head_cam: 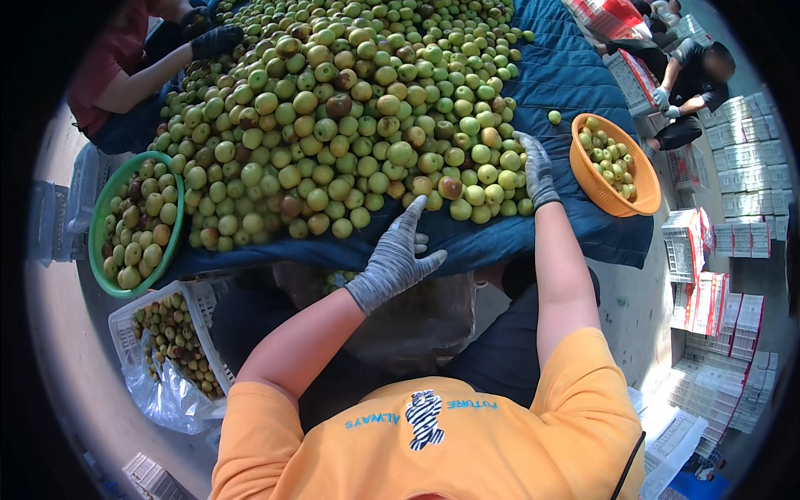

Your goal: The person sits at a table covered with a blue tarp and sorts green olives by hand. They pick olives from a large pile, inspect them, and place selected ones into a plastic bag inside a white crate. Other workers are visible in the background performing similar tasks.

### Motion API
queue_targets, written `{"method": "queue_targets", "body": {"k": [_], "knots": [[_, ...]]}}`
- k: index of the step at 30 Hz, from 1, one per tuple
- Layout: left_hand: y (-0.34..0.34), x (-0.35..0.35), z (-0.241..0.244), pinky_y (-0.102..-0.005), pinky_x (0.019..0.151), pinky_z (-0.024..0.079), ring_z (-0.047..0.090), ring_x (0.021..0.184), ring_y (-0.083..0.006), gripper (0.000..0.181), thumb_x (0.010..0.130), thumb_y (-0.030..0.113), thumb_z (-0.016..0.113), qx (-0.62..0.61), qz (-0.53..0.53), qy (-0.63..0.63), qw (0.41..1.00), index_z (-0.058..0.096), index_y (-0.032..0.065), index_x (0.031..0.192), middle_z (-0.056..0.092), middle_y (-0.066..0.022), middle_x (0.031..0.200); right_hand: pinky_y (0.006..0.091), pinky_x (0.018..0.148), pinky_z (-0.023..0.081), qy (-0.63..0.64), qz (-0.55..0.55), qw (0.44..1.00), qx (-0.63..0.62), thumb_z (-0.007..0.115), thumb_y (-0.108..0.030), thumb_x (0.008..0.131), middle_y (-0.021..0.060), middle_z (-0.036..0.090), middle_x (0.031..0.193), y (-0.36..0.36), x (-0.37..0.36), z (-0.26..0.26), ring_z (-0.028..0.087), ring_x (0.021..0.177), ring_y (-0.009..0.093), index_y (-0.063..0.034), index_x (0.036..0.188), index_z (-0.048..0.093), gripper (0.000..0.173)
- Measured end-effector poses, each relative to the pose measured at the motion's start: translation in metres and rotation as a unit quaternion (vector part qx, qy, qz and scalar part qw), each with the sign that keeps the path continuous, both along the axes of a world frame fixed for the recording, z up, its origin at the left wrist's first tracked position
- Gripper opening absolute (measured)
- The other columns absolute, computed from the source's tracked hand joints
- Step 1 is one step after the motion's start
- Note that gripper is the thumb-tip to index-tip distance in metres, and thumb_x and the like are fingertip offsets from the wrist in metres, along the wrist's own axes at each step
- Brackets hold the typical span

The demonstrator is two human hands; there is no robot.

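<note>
A large heap of round green fruits [350,125], probably jujubes, some with brown patches, covers a blue quilted cloth [550,56] before me. My left hand [397,259], in a grey knit glove, hovers at the near edge of the heap with thumb and fingers apart; nothing shows in it. At the heap's right side, my right hand [537,172], gloved alike, lies with fingers stretched along the outermost fruits. Its palm side is partly hidden, but I see no fruit gripped. One loose fruit [554,117] rests on the cloth beyond it.
Fruits part-fill an orange basket [650,169] at right and a green basket [98,237] at left. Below left stands a white crate [203,312] of browner fruits with a plastic liner. A co-worker's gloved hand [215,42] touches the heap. Stacked crates [706,306] and another person [687,94] are at right.
</note>
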State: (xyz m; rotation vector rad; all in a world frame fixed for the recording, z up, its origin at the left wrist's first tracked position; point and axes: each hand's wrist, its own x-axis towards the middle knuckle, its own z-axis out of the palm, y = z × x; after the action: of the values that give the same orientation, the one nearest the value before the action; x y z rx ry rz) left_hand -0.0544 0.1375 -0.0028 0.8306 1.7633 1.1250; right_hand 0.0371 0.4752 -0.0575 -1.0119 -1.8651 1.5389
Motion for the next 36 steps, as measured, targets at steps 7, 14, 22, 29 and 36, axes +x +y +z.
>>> {"method": "queue_targets", "body": {"k": [7,14,22,29,36], "knots": [[0.018,0.022,-0.016,-0.0399,0.099,0.053,0.055,0.12,-0.0327,0.111,0.072,0.009,0.083,0.037,0.022,-0.041,0.998,0.007,0.0118,0.153,0.025,-0.0207,0.143,0.0324,0.101,0.045,0.117,-0.014,0.971,-0.207,0.052,-0.029,0.096,0.0085,0.06,0.124,-0.082,-0.014,0.031,0.057,0.114,0.018,-0.0084,0.125,0.059,0.036],[0.018,0.022,-0.014,-0.0387,0.099,0.053,0.047,0.126,-0.0299,0.114,0.071,0.007,0.083,0.049,0.024,-0.055,0.997,0.005,0.0115,0.153,0.02,-0.0178,0.145,0.0321,0.109,0.037,-0.075,0.211,0.972,-0.075,0.055,-0.031,0.096,0.0098,0.047,0.142,-0.062,0.002,0.053,0.047,0.128,0.019,-0.0084,0.146,0.041,0.056],[0.012,0.029,-0.02,-0.038,0.1,0.052,0.047,0.126,-0.0293,0.111,0.071,0.006,0.083,0.052,0.023,-0.035,0.998,0.009,0.0102,0.153,0.021,-0.018,0.145,0.038,0.112,0.035,0.072,0.085,0.943,-0.315,0.043,-0.028,0.1,0.0101,0.041,0.148,-0.103,0.025,0.062,0.042,0.134,0.023,-0.0101,0.151,0.031,0.055],[0.013,0.031,-0.029,-0.0455,0.111,0.037,0.043,0.128,-0.0395,0.107,0.07,0.022,0.084,0.057,0.022,0.162,0.985,0.017,0.0094,0.151,0.03,-0.0235,0.141,0.0397,0.107,0.041,0.185,-0.038,0.93,-0.315,0.048,-0.014,0.096,0.0112,0.047,0.138,-0.163,0.021,0.035,0.049,0.126,0.024,-0.012,0.143,0.04,0.047],[-0.001,0.011,-0.019,-0.0421,0.109,0.038,0.044,0.128,-0.0362,0.081,0.078,0.02,0.078,0.101,0.033,0.16,0.981,0.034,0.0048,0.145,0.044,-0.0224,0.134,0.0402,0.102,0.047,0.241,-0.057,0.884,-0.398,0.049,-0.017,0.096,0.0123,0.05,0.131,-0.211,0.011,0.033,0.053,0.12,0.026,-0.0119,0.141,0.038,0.047]]}}
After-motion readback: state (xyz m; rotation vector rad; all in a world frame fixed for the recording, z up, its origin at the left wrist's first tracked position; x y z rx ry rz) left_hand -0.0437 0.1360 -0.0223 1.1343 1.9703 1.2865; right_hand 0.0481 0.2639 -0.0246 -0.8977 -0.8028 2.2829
